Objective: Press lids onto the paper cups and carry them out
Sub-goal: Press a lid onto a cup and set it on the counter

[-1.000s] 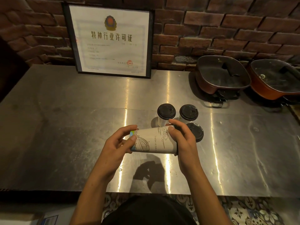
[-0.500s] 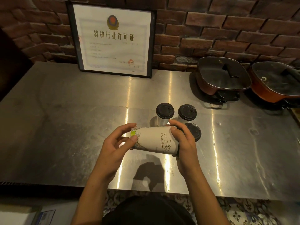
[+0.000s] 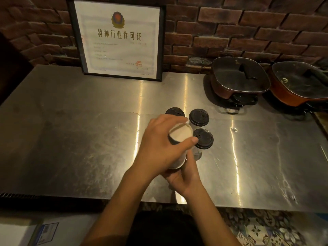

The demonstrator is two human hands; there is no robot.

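Two hands: left hand [image 3: 159, 148] curls fingers round the rim of an unlidded paper cup [image 3: 180, 134] above the front middle of the counter [image 3: 88, 139], right hand [image 3: 184, 176] clasps its base, three lidded cups [image 3: 198, 117] just right. Standing it flat first should make capping even.

Mostly covered by the curled fingers of the left hand [image 3: 159, 150]: the paper cup [image 3: 181, 134], only its pale round end showing, too blurred to tell rim from base. Below those fingers, largely hidden by cup and left wrist: the right hand [image 3: 184, 176], its own fingers out of sight. Just beyond the left fingertips, half concealed: a lidded cup [image 3: 174, 110]. Far right of the fingers, cut off by the edge: a pan [image 3: 301, 82]. Unreadable small print on the framed certificate [image 3: 120, 41], top cropped.
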